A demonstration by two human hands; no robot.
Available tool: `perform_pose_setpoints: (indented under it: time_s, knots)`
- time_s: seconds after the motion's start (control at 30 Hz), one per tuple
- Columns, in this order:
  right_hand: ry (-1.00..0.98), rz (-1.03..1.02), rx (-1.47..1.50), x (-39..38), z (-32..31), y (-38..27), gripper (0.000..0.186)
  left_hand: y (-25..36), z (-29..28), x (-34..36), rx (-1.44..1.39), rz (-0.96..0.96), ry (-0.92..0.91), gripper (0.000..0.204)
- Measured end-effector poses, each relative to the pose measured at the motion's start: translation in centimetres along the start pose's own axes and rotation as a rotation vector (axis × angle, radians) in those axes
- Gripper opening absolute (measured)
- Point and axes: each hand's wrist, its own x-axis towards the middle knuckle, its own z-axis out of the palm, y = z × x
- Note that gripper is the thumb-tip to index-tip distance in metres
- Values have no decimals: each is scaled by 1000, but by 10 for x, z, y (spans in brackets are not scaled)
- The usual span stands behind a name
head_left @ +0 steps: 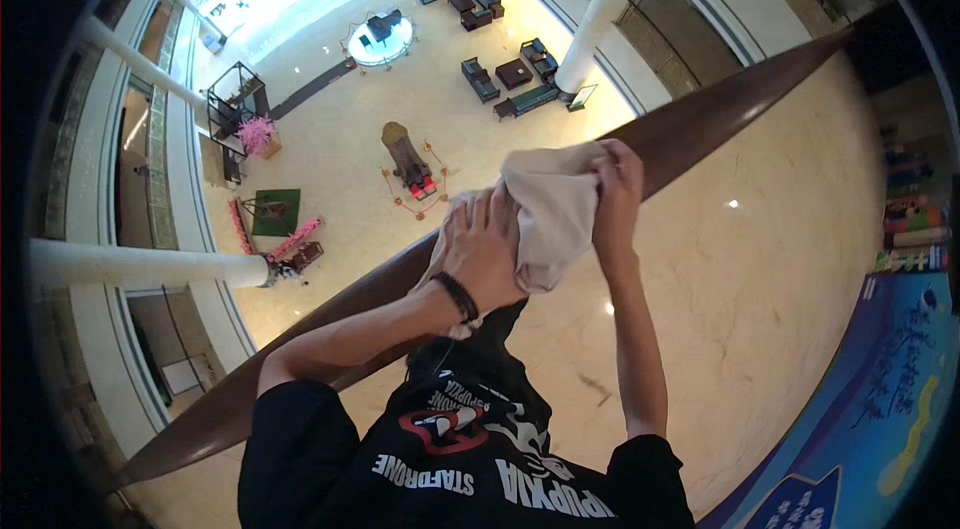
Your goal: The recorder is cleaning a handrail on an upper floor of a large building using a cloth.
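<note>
A long, dark brown, polished handrail [720,119] runs diagonally across the view, from lower left to upper right. A pale beige cloth [550,219] is bunched over its middle. My left hand [478,249], with a dark bracelet at the wrist, lies on the cloth with fingers stretched out over it. My right hand [618,194] grips the cloth's right part, with fingers curled over its upper edge. The cloth hides the rail beneath both hands. My black T-shirt shows below my arms.
Far below lie the lobby floor [340,149], dark sofas [475,79], a lit round platform [375,49], a wooden sculpture [405,154] inside rope posts, and pink blossoms [257,134]. White columns [150,264] stand around. A blue panel [890,379] is at the lower right.
</note>
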Motion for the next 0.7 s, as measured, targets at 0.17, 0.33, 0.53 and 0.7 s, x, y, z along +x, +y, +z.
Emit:
perform_pose_setpoints:
  time_s: [0.17, 0.33, 0.53, 0.7]
  knots:
    - [-255, -20, -14, 6, 7, 4, 23, -15, -8, -9, -110, -6, -101, 118]
    - [-290, -344, 166, 9, 16, -54, 31, -7, 8, 6, -179, -43, -16, 110]
    - [-249, -246, 55, 25, -3, 27, 19, -1, 4, 25, -97, 62, 23, 115]
    - [-193, -257, -81, 53, -33, 100, 15, 18, -14, 84, -285, 92, -1, 116]
